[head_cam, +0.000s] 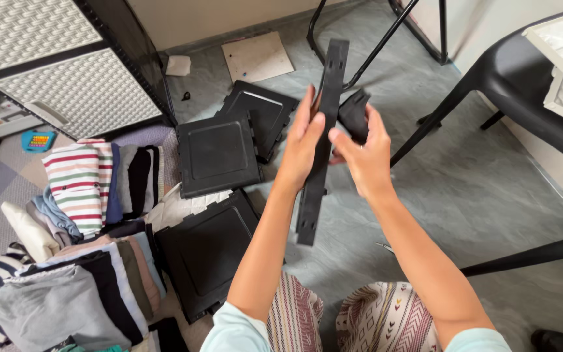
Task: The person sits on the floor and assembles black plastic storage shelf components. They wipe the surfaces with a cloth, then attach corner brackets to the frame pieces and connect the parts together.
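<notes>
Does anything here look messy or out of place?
Yes: black panels lie loose and overlapping on the floor, beside rows of folded clothes. Both hands, left hand and right hand, hold a long black strip.

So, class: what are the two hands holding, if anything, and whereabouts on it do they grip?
A long, narrow black panel, held edge-on above the floor. The left hand and the right hand both grip it around its middle, leaving both ends free.
</notes>
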